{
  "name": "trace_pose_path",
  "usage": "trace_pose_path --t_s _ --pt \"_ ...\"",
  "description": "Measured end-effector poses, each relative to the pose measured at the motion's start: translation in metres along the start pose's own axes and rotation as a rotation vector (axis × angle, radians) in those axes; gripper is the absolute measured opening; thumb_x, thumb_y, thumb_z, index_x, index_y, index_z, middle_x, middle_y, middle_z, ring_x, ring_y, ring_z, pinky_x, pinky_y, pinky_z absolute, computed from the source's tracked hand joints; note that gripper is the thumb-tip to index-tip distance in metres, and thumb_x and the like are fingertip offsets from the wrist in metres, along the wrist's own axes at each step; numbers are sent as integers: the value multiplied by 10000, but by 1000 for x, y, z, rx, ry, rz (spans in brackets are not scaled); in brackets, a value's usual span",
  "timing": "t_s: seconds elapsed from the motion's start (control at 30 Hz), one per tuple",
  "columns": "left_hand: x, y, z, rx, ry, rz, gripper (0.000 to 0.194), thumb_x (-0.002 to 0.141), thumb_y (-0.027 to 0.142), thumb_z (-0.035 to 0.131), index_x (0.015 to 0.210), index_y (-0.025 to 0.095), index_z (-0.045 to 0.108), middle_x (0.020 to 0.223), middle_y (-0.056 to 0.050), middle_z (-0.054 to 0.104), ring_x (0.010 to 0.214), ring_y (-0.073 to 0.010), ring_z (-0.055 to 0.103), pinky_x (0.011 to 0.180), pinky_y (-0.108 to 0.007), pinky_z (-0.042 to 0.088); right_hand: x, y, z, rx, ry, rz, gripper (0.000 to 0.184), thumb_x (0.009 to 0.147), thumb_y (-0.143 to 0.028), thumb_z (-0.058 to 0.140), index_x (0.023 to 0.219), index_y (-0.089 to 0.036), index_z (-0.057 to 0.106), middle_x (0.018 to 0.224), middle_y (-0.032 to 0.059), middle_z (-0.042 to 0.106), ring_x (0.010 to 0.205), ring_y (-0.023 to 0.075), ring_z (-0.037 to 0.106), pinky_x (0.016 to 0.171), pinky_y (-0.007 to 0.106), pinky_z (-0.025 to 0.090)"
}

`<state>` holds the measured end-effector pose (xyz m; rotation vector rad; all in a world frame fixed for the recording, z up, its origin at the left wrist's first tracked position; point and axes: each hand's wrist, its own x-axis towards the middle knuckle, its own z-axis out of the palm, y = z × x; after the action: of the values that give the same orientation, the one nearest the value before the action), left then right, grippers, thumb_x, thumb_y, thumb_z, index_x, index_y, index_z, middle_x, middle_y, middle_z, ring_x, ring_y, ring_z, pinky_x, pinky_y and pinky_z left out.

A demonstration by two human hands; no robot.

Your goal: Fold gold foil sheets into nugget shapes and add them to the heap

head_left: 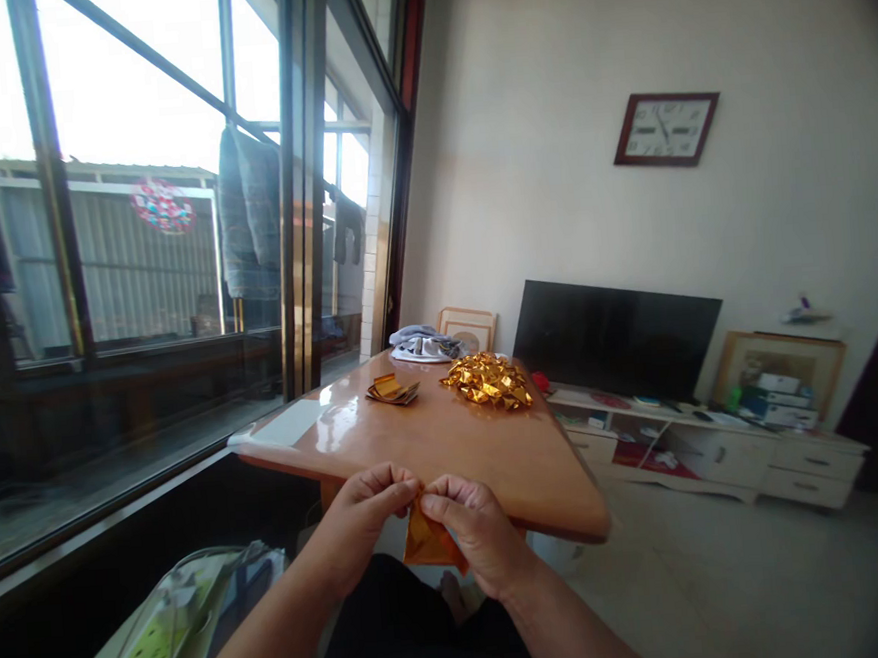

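Well, our left hand and right hand sit close together, both pinching a folded gold foil sheet between the fingertips. The sheet hangs just off the near edge of a glossy wooden table, above our dark-clothed lap. On the tabletop, well ahead of our hands, lie a small stack of folded foil and, near it, a heap of gold foil pieces. Past them, at the far end, we see a pale cloth with a picture frame leaning behind it. To our left runs a sliding glass door, with clothes hanging outside. Ahead, a dark TV stands on a low white cabinet strewn with papers and boxes, a framed picture leans at its far end, and a wall clock hangs above on a cream wall.
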<state>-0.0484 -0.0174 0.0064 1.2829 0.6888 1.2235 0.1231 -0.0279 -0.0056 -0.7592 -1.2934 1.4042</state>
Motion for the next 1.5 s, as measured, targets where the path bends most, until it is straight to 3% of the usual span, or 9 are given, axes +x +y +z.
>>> trace_pose_path --t_s 0.17,0.3,0.7,0.83,0.97,1.13,1.27,1.37,1.5 --pt "2 0 3 76 15 22 266 805 421 749 774 167 675 661 5 599 566 -116 524 548 -225 405 3 -4 -5 -203 37 -66 280 830 -432 723 801 -162 655 643 -38 530 584 102 403 553 238 311" --pt "4 -2 6 95 40 35 262 795 415 757 791 170 664 671 -3 613 565 -126 543 540 -229 409 7 -6 -8 -297 49 -93 289 845 -446 707 802 -164 663 667 -33 548 608 110 419 574 247 335" --pt "7 -8 0 -42 226 102 262 837 403 735 830 170 614 691 25 576 604 -114 532 588 -225 457 3 -17 -26 -355 77 -66 230 845 -377 693 792 -155 669 701 -24 557 665 119 441 653 252 371" --pt "6 -10 -1 -36 236 89 270 836 413 731 835 166 621 700 17 590 614 -118 537 586 -224 451 2 -16 -30 -347 88 -71 218 847 -369 682 795 -158 665 706 -22 557 675 121 444 648 246 361" --pt "4 -9 -4 101 211 71 288 832 440 715 850 164 634 752 -12 645 666 -145 584 612 -240 462 1 -17 -33 -427 92 -78 199 836 -341 680 760 -160 649 674 -35 527 639 109 413 610 236 343" --pt "4 -1 -4 559 177 219 359 803 431 725 1074 197 717 977 -73 720 943 -243 648 795 -314 500 -2 -25 -29 -567 46 -71 178 834 -310 663 739 -160 648 668 -37 542 624 105 436 582 227 341" --pt "4 4 0 869 23 279 213 836 416 685 786 220 751 789 -41 712 822 -218 627 721 -285 457 -6 -29 -24 -611 22 -69 169 840 -314 662 769 -161 671 672 -36 561 620 105 451 566 221 343" --pt "3 1 0 880 22 264 298 873 439 641 702 201 696 691 -20 659 702 -178 577 639 -257 415 -7 -28 -24 -592 44 -61 176 832 -329 688 785 -159 679 689 -33 575 624 106 452 569 222 350" --pt "3 -6 -2 733 34 180 350 888 481 618 720 177 657 660 0 585 642 -143 501 573 -228 369 -6 -26 -27 -477 62 -69 206 830 -357 711 798 -157 674 703 -28 579 638 109 452 596 230 360"
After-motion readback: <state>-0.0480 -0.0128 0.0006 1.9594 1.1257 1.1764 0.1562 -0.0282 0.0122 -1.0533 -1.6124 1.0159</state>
